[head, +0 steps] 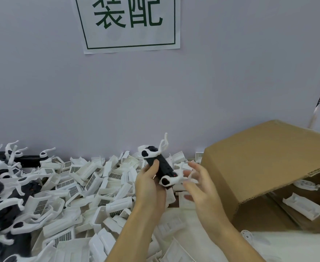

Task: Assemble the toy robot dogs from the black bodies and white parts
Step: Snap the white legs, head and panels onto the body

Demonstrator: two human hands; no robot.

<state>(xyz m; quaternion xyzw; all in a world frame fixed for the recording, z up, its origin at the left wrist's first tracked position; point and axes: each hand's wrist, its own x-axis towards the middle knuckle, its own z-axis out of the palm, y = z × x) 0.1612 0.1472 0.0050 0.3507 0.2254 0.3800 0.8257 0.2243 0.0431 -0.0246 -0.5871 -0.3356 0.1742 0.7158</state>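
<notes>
A pale wall (pixel 155 95) backs the tabletop (pixel 174 202), with a paper sign (pixel 129 23) in green characters taped above and cut off by the top edge. At far left, assembled toy dogs (pixel 2 201) lie heaped, partly out of frame. A dense pile of white parts (pixel 76 188) covers the surface from there to the centre. The left hand (pixel 149 184) rises from below, fingers and thumb wrapped in a firm grip around a black body (pixel 163 167) held above the pile, white legs (pixel 163 146) already on its far end. The right hand (pixel 198 184) is spread just beside it, fingers loose; motion blur makes it hard to tell whether it touches the near white leg (pixel 178 178). At right, a tipped cardboard box (pixel 259 157) holds more white pieces (pixel 302 207).
</notes>
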